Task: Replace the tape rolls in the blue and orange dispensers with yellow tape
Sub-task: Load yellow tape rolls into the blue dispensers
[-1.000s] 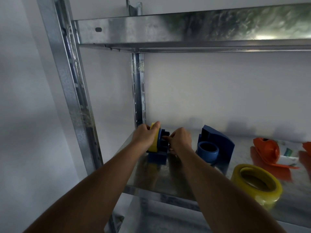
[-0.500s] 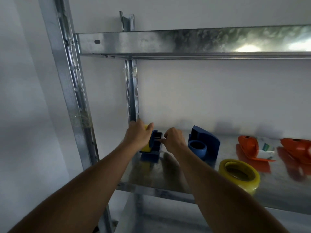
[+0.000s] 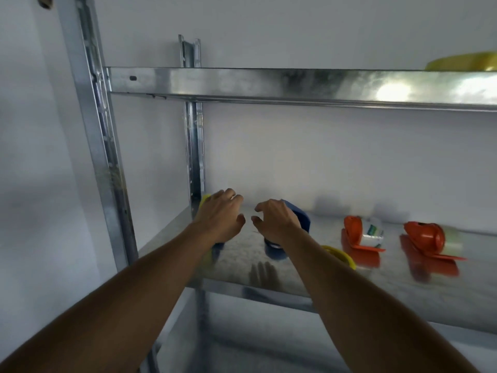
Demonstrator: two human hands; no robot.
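Note:
My left hand (image 3: 220, 216) hovers at the shelf's left end with its fingers loosely curled. It covers the blue dispenser half (image 3: 217, 246) that carries the yellow tape roll (image 3: 204, 199); only slivers of both show, and a grip cannot be made out. My right hand (image 3: 274, 222) holds nothing and hangs loosely curled in front of the other blue dispenser half (image 3: 302, 215) and its blue hub (image 3: 271, 251). A second yellow roll (image 3: 340, 255) lies flat behind my right forearm. Two orange dispenser halves (image 3: 352, 232) (image 3: 425, 235) lie further right.
The metal shelf (image 3: 242, 265) has uprights at its left front (image 3: 107, 162) and back (image 3: 195, 157). A white tape roll (image 3: 372, 230) sits in the nearer orange half. The upper shelf beam (image 3: 269, 83) runs overhead, with another yellow roll (image 3: 465, 61) on top.
The view has tilted up, and the image is blurred. My right hand has left the blue dispenser half by my left hand and now hangs slightly to the right. The left hand's fingers have loosened.

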